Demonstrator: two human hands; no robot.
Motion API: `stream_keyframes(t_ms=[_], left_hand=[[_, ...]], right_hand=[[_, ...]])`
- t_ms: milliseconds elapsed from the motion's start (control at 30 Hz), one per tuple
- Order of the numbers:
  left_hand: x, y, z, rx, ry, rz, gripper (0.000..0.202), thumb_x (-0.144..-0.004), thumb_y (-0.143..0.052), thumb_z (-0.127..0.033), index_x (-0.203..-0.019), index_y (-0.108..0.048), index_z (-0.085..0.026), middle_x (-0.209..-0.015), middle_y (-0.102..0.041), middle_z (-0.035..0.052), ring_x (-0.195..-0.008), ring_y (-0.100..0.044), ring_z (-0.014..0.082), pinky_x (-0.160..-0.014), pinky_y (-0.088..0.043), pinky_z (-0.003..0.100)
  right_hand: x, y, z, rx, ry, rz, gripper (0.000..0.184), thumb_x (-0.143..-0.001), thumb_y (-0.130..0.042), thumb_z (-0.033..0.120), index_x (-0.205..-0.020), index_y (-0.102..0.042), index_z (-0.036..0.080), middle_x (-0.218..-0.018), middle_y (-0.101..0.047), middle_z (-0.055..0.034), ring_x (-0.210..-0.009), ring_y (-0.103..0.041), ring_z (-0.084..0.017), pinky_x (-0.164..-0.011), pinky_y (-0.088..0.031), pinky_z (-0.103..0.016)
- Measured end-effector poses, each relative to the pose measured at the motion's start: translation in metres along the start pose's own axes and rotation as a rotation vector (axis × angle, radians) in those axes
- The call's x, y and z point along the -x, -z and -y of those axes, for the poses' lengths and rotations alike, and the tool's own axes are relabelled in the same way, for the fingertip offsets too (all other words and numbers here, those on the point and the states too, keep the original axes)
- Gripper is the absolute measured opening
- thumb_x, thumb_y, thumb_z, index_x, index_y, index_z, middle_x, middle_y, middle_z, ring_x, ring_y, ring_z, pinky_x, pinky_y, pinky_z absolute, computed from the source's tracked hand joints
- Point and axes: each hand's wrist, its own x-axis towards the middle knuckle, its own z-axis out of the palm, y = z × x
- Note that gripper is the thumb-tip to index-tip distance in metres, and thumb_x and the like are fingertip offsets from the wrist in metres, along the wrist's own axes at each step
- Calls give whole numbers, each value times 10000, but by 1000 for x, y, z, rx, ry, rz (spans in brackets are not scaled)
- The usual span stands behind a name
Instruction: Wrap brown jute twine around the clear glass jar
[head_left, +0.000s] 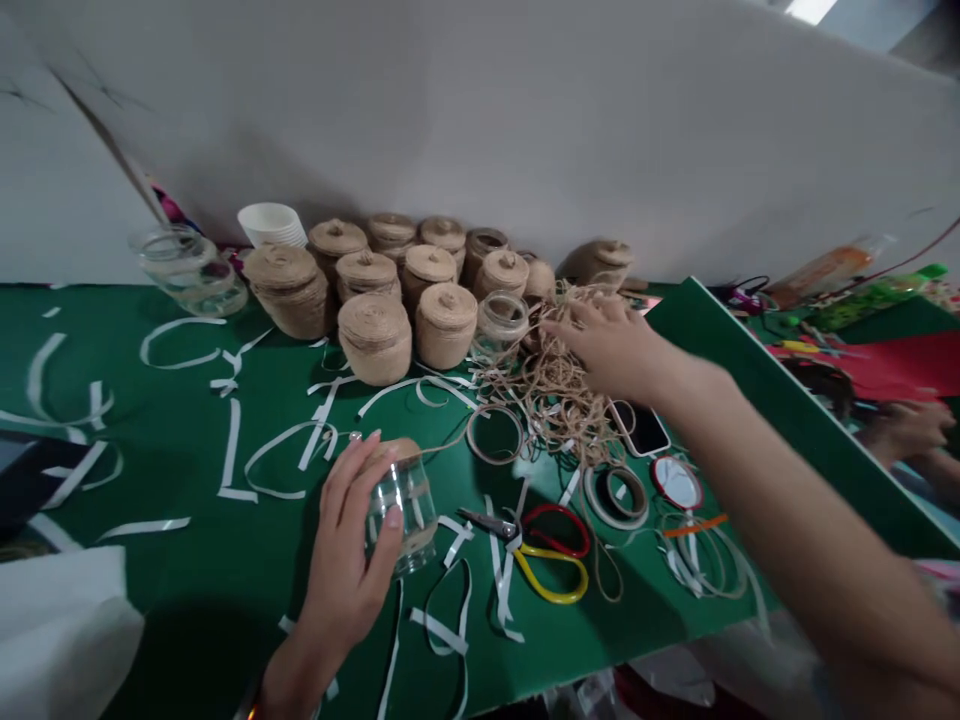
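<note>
Scissors on green table | left hand curled around glass jar, just left of scissors | right hand, fingers loosely spread, over string pile, contact unclear | string-covered jars grouped behind, by white wall

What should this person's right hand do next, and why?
Perhaps loosen some slack from the tangled twine: the right hand is over it, the left hand holds a glass jar, and a strand runs from the jar's brown end toward the twine.
</note>
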Motion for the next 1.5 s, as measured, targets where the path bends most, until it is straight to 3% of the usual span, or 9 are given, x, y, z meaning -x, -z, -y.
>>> stream_keyframes(t_ms=[67,133,333,500,800,933,1100,1300,1500], left_hand=[[-1,-1,-2,-9,-17,1,461,-998,-387,-230,-1448,-365,-324,-1528,-379,58,-1454,-300,286,-1158,-332,536],[-1,-1,-2,-21,-24,3,459,-995,-398,-229,-1446,-370,-313,-1532,-376,64,-1456,-300,285,-1168,-322,528],[0,0,-2,-22,8,13,532,-992,-428,-255,-1503,-289,-300,-1543,-382,84,-1456,-319,284,-1159,-350,501],[2,1,0,48,80,29,620,-997,-439,-316,-1552,-163,-289,-1568,-356,105,-1472,-300,277,-1163,-345,511],[2,21,-2,48,193,103,473,-1006,-408,-333,-1477,-367,-311,-1575,-370,66,-1450,-363,264,-1130,-413,489],[-16,23,-3,93,254,-40,423,-987,-431,-369,-1391,-495,-262,-1530,-440,92,-1425,-403,274,-1122,-418,503],[-33,11,10,215,372,-88,346,-954,-441,-439,-1057,-682,-212,-1146,-707,104,-1101,-663,276,-979,-525,491],[-26,8,15,360,425,-54,403,-972,-381,-501,-983,-664,-215,-976,-729,80,-926,-703,252,-863,-580,436],[-18,10,7,43,228,-27,364,-1002,-391,-375,-1263,-615,-257,-1400,-578,91,-1361,-485,287,-1104,-432,552]], right_hand=[[41,-2,41,-231,180,111,502,-824,-715,209,-1311,-613,276,-1420,-565,-118,-1317,-521,-332,-1011,-476,-521],[73,-9,86,-533,251,176,499,-947,-557,265,-1435,-458,288,-1442,-548,-70,-1335,-517,-224,-1064,-486,-437],[108,-61,168,-696,-34,35,257,-982,-493,363,-1100,-641,189,-1040,-731,-86,-1004,-662,-223,-1110,-377,-508],[109,-62,164,-843,-165,-11,304,-954,-542,350,-682,-588,221,-665,-604,4,-724,-550,-166,-746,-456,-304],[104,-75,187,-1077,-275,27,370,-960,-459,426,-661,-487,210,-669,-510,21,-671,-503,-134,-643,-383,-254],[103,-74,201,-1095,-274,56,380,-957,-431,451,-661,-456,214,-660,-511,16,-652,-478,-140,-608,-356,-252],[103,-75,208,-1188,-324,71,398,-937,-439,522,-690,-487,213,-675,-522,8,-663,-486,-147,-611,-369,-256],[109,-88,201,-1390,-478,155,502,-853,-478,676,-659,-441,215,-617,-401,44,-602,-380,-120,-564,-337,-246],[112,-87,205,-1435,-500,121,511,-827,-509,688,-645,-423,219,-603,-372,56,-588,-357,-114,-552,-332,-241]])
